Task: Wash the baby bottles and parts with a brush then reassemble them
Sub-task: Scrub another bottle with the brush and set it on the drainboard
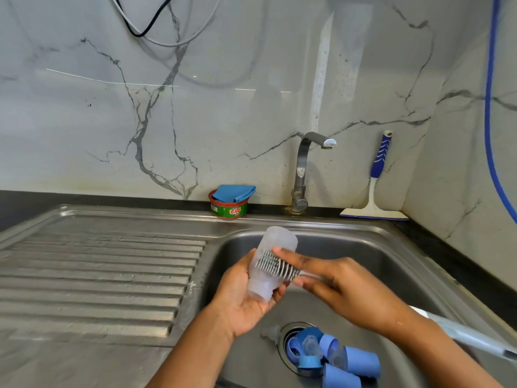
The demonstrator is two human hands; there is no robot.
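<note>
Centre frame, over the sink (363, 247): left hand (243, 298) has its fingers wrapped round the neck end of the clear bottle (275, 242), which is tilted with its base up. Right hand (335, 284) pinches the brush (279, 266), forefinger along the top, thumb under; bristles touch the bottle's side. Blue caps (361, 362) and clear nipples (310, 345) are piled at the drain, lower centre-right. Tap (302, 169) and soap tub (229, 210) stand behind.
</note>
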